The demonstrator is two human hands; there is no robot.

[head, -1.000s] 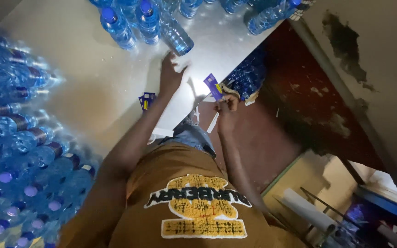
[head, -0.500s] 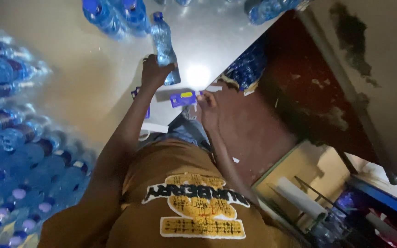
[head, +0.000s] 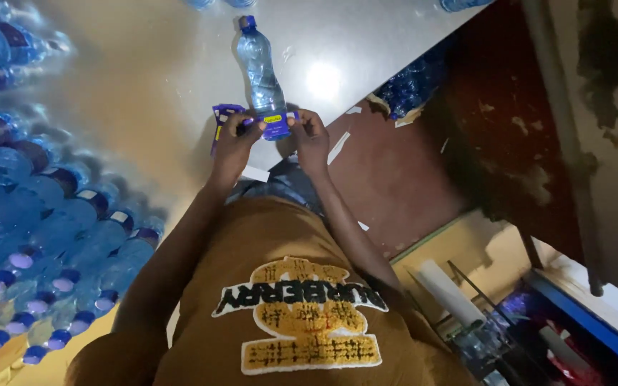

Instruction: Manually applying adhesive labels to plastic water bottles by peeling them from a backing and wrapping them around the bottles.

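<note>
Wrapping a label [head: 273, 124], both hands hide the bottle [head: 259, 68] base.

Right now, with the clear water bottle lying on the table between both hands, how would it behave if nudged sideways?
The water bottle lies on its side on the smooth table, so it would probably roll. It looks filled and capped, so likely weighty, not flimsy. Both hands, left hand and right hand, press a label around it.

One head-worn view — looking steeply down, close over the table [head: 144, 86] and torso.
</note>
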